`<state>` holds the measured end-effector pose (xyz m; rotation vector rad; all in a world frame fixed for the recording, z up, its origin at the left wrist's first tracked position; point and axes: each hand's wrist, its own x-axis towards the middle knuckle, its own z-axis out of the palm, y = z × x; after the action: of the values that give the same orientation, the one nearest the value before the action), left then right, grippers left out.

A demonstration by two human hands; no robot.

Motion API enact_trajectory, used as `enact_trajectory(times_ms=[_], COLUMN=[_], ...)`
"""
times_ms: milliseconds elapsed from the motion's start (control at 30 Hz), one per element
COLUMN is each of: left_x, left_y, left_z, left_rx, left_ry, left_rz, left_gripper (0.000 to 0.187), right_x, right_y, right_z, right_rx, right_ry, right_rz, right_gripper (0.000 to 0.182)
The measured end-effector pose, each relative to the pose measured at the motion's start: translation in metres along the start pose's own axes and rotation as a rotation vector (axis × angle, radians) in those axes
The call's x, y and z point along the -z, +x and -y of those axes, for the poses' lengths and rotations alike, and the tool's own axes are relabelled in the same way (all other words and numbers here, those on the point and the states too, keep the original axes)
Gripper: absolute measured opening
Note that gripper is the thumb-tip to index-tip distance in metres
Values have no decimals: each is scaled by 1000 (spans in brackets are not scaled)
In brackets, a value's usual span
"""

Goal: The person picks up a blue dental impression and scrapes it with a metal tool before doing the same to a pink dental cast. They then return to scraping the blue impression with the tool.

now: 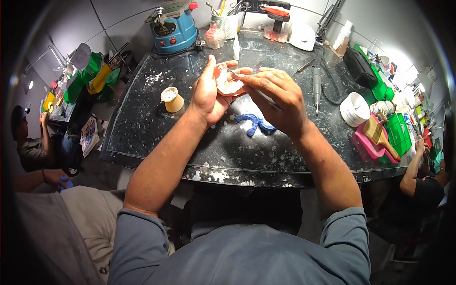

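Dental cast (227, 81): pink-orange base with whitish plaster on top, shape partly hidden by the fingers. Held above the worktop (156, 123), toward 12 o'clock of its middle.

Left hand (211, 92): grip closed round the cast, thumb up along its left edge, fingers curled behind it. Right hand (278, 97): grip pinched shut on a thin metal instrument (247, 83); its tip touches the top of the cast, its shaft runs back under the fingers toward 4 o'clock.

Worktop: dark, speckled with white plaster smears, curved front edge.

Below the hands, at 6 o'clock of the cast: blue impression tray (254, 123) lying flat on the worktop, partly covered by the right hand.
At 9 o'clock: small tan cup (172, 99), white contents, standing alone.
At 11 o'clock: blue machine (173, 28) with red knobs, against the wall.
At 12 o'clock: white cup of tools (227, 21); a clear jar (214, 38) just left of it.
At 2 to 3 o'clock: handpiece (317, 88) with a dark cable, lying flat; round white tub (355, 109) beyond it.
At 4 o'clock: pink tray (368, 145) with a brush (380, 137) across it, green bins (398, 133) beside.

Other people sit at both far edges; a second person's arm (411, 166) reaches up at the right.
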<state>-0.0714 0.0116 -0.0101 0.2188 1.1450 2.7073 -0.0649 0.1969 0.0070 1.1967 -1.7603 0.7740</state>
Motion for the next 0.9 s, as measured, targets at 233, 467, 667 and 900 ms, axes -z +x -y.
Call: enact_trajectory(times_ms=[233, 467, 667, 900], left_x=[1, 1, 2, 5], left_y=[0, 0, 1, 1], left_z=[0, 1, 1, 1], left_rx=[-5, -12, -16, -44], left_ry=[15, 6, 3, 8], left_rz=[1, 2, -2, 26], left_gripper=[58, 57, 52, 47], right_x=[-1, -1, -1, -1], right_y=[0, 0, 1, 2], right_z=[1, 1, 2, 2], right_rx=[5, -2, -2, -3], right_ry=[-40, -32, -40, -27], right_rz=[19, 20, 20, 14], right_gripper=[22, 22, 21, 20])
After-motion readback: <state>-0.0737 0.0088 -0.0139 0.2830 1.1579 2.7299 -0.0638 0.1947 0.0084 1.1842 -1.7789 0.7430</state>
